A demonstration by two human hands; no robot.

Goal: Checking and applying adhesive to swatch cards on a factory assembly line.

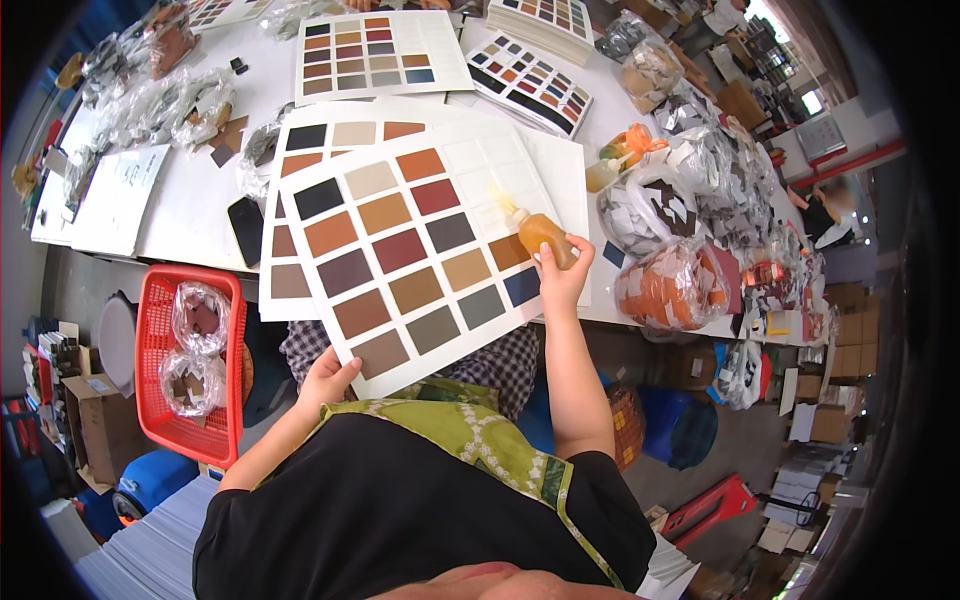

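Tilted over the table's front edge is a large white swatch card (440, 362) with rows of coloured rectangles; its upper right cells are blank. My left hand (328, 378) grips its lower left corner between thumb and fingers. An amber squeeze bottle (541, 236), seemingly of glue, is in my right hand (567, 268), fingers wrapped round it over the card's right side. The bottle's pale brush-like tip points at the blank cells. Beneath lie more swatch cards (272, 300), partly covered.
A black phone (244, 230) lies left of the cards. Clear bags of colour pieces (672, 287) crowd the table's right side. Finished-looking cards (385, 60) and a card stack (545, 22) sit farther back. A red basket (152, 350) holding bagged pieces stands at left.
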